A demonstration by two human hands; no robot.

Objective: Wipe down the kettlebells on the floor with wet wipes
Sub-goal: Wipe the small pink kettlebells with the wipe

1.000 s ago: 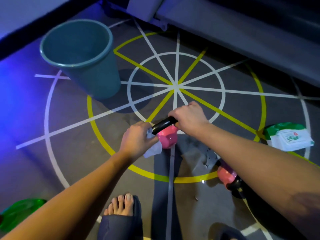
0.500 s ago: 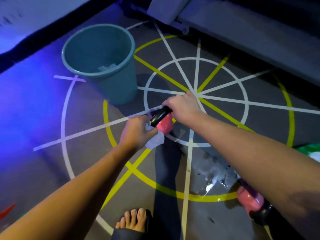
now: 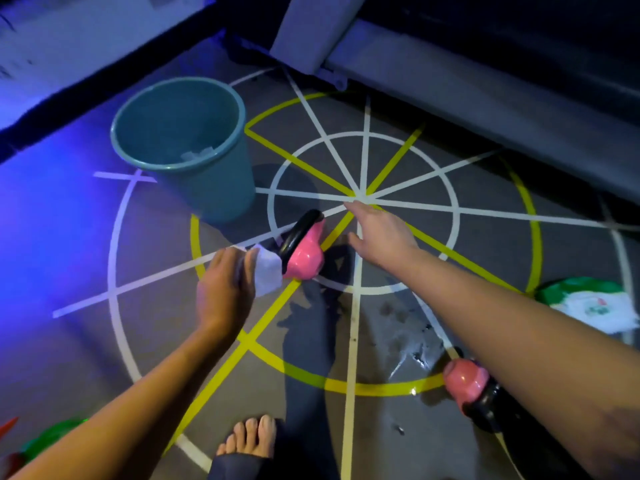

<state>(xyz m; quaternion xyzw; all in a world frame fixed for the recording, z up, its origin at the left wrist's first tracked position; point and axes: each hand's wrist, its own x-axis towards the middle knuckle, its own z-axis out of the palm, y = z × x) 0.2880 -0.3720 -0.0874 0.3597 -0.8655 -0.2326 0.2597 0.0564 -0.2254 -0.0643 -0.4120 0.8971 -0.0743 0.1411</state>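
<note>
A pink kettlebell [image 3: 306, 252] with a black handle stands on the floor near the middle of the painted circle. My left hand [image 3: 225, 289] holds a white wet wipe [image 3: 267, 275] just left of it, beside the handle. My right hand [image 3: 379, 230] hovers to the right of the kettlebell, fingers spread and apart from it. A second pink kettlebell [image 3: 465, 381] lies at the lower right, partly hidden under my right forearm.
A teal bucket [image 3: 194, 150] with used wipes inside stands behind and left of the kettlebell. A green and white wipes pack [image 3: 592, 304] lies at the right edge. Wet patches [image 3: 405, 344] mark the floor. My bare foot [image 3: 249, 441] is at the bottom; grey equipment [image 3: 450, 74] runs along the back.
My right hand has let go of the kettlebell's handle and opened to its right. My left hand has drawn the wipe slightly left off the handle. The view has shifted.
</note>
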